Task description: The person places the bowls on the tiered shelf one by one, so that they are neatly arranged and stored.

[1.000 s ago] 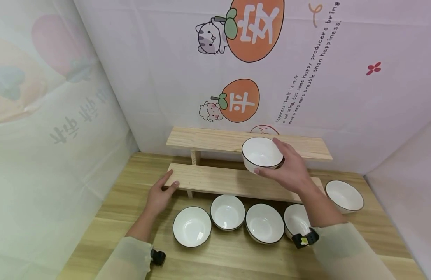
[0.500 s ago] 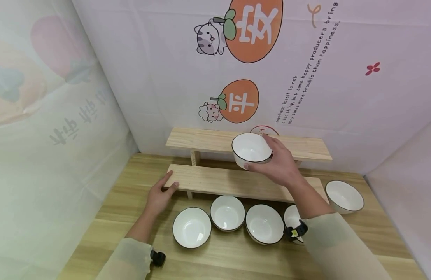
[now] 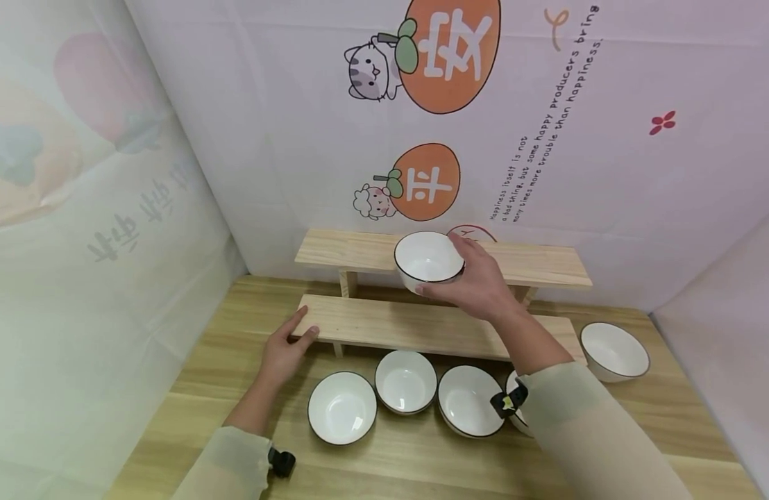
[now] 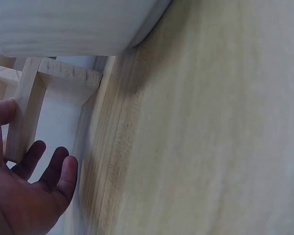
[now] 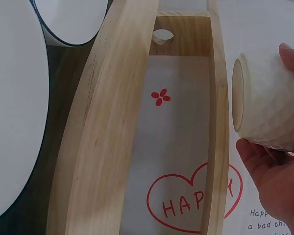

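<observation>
A white bowl with a dark rim (image 3: 427, 258) is held by my right hand (image 3: 478, 281), thumb at its near side and fingers round its right side. In the head view it overlaps the front of the upper shelf board (image 3: 516, 262). The right wrist view shows the bowl's faceted outside and round foot (image 5: 239, 95), held off the boards. My left hand (image 3: 286, 351) grips the left end of the lower shelf board (image 3: 384, 323) of the two-tier wooden shelf. In the left wrist view, thumb and fingers (image 4: 63, 181) lie on either side of that board end.
On the wooden table (image 3: 384, 472), several white bowls stand in a row before the shelf, among them a left one (image 3: 342, 408) and a middle one (image 3: 472, 401). The rightmost is partly behind my right forearm. Another bowl (image 3: 614, 351) stands right of the shelf. A printed cloth (image 3: 266, 139) hangs behind.
My right hand has carried the bowl leftward and slightly farther back, along the upper board. My left hand has stayed on the end of the lower board.
</observation>
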`<state>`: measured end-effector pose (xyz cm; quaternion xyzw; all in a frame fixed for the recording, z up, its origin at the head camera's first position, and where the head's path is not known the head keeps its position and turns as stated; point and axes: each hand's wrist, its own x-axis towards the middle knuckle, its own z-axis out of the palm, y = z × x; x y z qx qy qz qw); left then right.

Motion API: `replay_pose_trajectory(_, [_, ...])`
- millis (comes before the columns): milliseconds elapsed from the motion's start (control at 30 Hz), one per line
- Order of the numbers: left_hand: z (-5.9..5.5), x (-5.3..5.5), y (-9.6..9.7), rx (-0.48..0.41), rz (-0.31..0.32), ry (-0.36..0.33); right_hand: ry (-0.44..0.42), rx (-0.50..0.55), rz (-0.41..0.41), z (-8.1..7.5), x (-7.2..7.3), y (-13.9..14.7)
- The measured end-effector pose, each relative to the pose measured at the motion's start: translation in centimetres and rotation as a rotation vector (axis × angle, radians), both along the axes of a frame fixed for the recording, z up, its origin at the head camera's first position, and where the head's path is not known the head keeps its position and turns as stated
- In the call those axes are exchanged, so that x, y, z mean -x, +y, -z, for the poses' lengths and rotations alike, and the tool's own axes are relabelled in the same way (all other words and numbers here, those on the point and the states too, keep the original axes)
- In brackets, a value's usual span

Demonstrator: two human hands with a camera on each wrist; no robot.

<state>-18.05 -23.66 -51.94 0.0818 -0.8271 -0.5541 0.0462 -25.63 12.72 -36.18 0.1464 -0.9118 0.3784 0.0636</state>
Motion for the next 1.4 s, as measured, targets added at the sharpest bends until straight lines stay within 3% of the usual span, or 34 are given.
replay_pose_trajectory(1067, [0.2, 0.5, 0.0, 0.000, 0.015, 0.006, -0.055, -0.030, -0.047, -0.8, 2.5, -5.5])
replay_pose_trajectory(1400, [0.3, 0.0, 0.0, 0.007, -0.006, 0.003, -0.053, -0.019, -0.051, -0.4, 3.1, -7.5])
